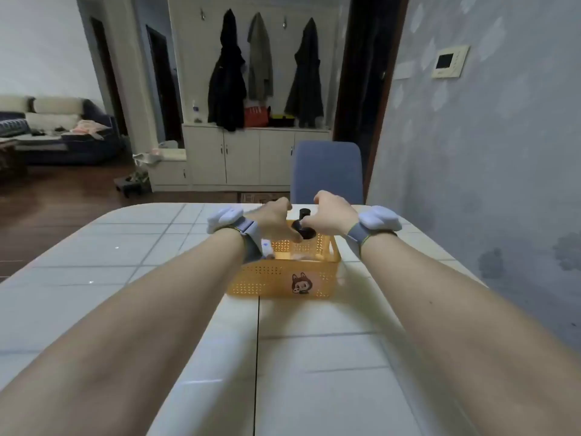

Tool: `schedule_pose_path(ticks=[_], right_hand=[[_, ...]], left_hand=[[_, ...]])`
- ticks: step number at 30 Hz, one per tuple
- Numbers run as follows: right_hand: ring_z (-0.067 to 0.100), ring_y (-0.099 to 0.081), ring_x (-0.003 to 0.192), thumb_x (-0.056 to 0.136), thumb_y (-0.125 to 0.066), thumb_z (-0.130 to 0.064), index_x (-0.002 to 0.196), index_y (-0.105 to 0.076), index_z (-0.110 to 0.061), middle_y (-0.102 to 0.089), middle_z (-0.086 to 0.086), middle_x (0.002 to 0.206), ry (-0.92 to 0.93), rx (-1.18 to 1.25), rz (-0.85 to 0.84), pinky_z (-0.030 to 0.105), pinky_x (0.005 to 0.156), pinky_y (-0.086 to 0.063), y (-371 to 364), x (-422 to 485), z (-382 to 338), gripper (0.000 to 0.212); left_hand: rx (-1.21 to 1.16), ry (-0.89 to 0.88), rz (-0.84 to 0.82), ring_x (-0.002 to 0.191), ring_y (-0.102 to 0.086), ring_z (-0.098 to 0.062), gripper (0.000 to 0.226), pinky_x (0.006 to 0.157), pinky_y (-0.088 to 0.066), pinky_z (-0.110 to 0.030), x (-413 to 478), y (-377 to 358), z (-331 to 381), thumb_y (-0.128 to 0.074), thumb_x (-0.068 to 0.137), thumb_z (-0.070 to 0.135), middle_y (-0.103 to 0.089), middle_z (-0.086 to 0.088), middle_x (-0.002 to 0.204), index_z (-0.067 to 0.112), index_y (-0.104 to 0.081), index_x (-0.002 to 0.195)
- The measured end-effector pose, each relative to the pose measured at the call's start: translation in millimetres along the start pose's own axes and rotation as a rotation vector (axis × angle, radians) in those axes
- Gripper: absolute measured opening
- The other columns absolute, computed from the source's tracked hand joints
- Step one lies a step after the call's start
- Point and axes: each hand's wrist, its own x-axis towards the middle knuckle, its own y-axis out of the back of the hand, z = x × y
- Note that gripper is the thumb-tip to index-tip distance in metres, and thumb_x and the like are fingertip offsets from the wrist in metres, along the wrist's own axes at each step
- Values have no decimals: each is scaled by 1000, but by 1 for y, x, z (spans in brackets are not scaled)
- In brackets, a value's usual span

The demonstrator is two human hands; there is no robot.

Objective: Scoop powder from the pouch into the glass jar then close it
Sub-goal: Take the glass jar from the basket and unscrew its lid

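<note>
An orange perforated plastic basket point(283, 278) with a cartoon animal on its front stands mid-table. Both my hands are over its far end. My right hand point(333, 215) pinches a black object point(305, 233) with a round knob on top, just above the basket's rim. My left hand point(275, 221) is curled beside it, its thumb touching the black object's lower part; what its fingers hold is hidden. A small white item point(267, 247) lies inside the basket under my left wrist. Neither the glass jar nor the pouch can be made out.
The table point(125, 278) has a pale tiled top with a dark seam down its middle. A blue chair point(327, 171) stands at the far edge, and a wall point(471, 184) runs close along the right side. Both wrists wear grey bands with white pads.
</note>
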Motion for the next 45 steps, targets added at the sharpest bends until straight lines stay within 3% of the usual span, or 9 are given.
schedule_pose_path(ticks=[3, 8, 11, 18, 24, 29, 37, 41, 45], right_hand=[[29, -65, 101, 81, -70, -46, 120, -59, -11, -68, 7, 111, -23, 61, -36, 38, 85, -54, -15, 7, 2, 54], [24, -68, 87, 78, -71, -47, 102, -66, -18, -72, 2, 91, -49, 61, -62, 33, 71, -50, -35, 17, 6, 37], [23, -68, 81, 74, -71, -48, 91, -67, -21, -71, -1, 81, -73, 48, -5, 31, 65, -43, -36, 18, 5, 32], [19, -69, 72, 65, -70, -57, 81, -68, -20, -70, -2, 72, -14, 248, 179, 43, 73, -62, 9, -14, -13, 41], [16, -67, 69, 65, -73, -64, 77, -71, -16, -70, -2, 70, -6, 455, 253, 38, 64, -58, 26, -72, -31, 49], [18, -63, 69, 68, -74, -58, 72, -65, -17, -66, -6, 67, -38, 557, 266, 32, 59, -47, 1, -133, -41, 42], [13, -66, 92, 67, -78, -67, 97, -55, -26, -66, -8, 96, -45, 874, 151, 40, 85, -58, -27, -167, -43, 56], [18, -70, 90, 70, -79, -57, 98, -58, -24, -70, -2, 96, -86, 987, 125, 43, 84, -59, -30, -165, -42, 48], [20, -66, 82, 81, -79, -38, 105, -63, -10, -68, 6, 89, 40, 1075, -127, 33, 65, -53, -24, -159, -26, 40]], left_hand=[[-39, 62, -26, 110, -60, -20, 89, 94, -54, -39, 16, -19, -4, -88, 72, 44, -62, -1, 129, 18, -41, 143], [-175, 62, -28, 85, -62, -11, 43, 71, -50, -31, 28, -38, -6, -90, 71, 38, -68, 5, 93, 30, -58, 98], [-225, 36, -2, 86, -64, -13, 41, 69, -50, -29, 27, -37, -3, -91, 71, 33, -69, 3, 92, 23, -64, 100], [-404, -130, 138, 92, -62, -10, 53, 74, -52, -26, -19, 5, 17, -91, 72, 30, -66, 4, 101, 21, -56, 110], [-699, -172, 271, 88, -63, 0, 66, 61, -45, -5, -82, -2, 14, -94, 69, 29, -66, 6, 106, 13, -57, 121], [-814, -221, 163, 109, -68, -14, 71, 87, -62, -41, -135, -40, -2, -95, 64, 36, -71, 0, 116, 25, -61, 125], [-716, -260, 270, 95, -70, -17, 43, 83, -61, -48, -159, -61, 6, -79, 72, 31, -74, 3, 96, 28, -67, 113], [-773, -241, 227, 98, -70, -17, 46, 84, -60, -40, -161, -60, 10, -80, 69, 23, -74, 3, 98, 28, -66, 113], [-861, -248, 20, 83, -66, -14, 35, 71, -53, -27, -164, -51, 0, -78, 71, 3, -70, 1, 85, 14, -69, 103]])
